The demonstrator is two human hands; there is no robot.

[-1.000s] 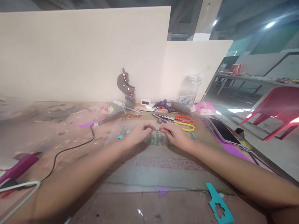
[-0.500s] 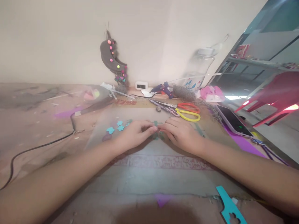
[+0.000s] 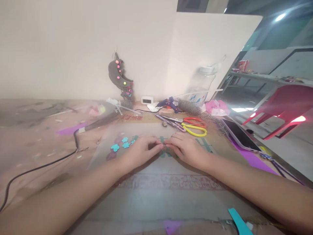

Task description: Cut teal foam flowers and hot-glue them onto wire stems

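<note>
My left hand [image 3: 140, 150] and my right hand [image 3: 187, 148] rest on a cardboard sheet [image 3: 156, 182] at the table's middle. Their fingertips meet in a pinch over something small that I cannot make out. Both hands have curled, closed fingers. Several small teal foam flower cut-outs [image 3: 121, 144] lie just left of my left hand. Yellow-handled scissors [image 3: 195, 130] and red-handled scissors [image 3: 193, 120] lie beyond my right hand.
A brown crescent ornament with coloured dots [image 3: 120, 78] leans on the white wall. A blue glue gun [image 3: 167, 103], a twine ball [image 3: 189, 106], a clear jar [image 3: 204, 85] and a phone [image 3: 238, 133] are at the back right. A black cable [image 3: 44, 164] crosses the left. A teal foam strip [image 3: 241, 223] lies near the front.
The view has shifted and tilted slightly. Both hands have stayed pinched together at the middle, drawing a little nearer to me on the cardboard.
</note>
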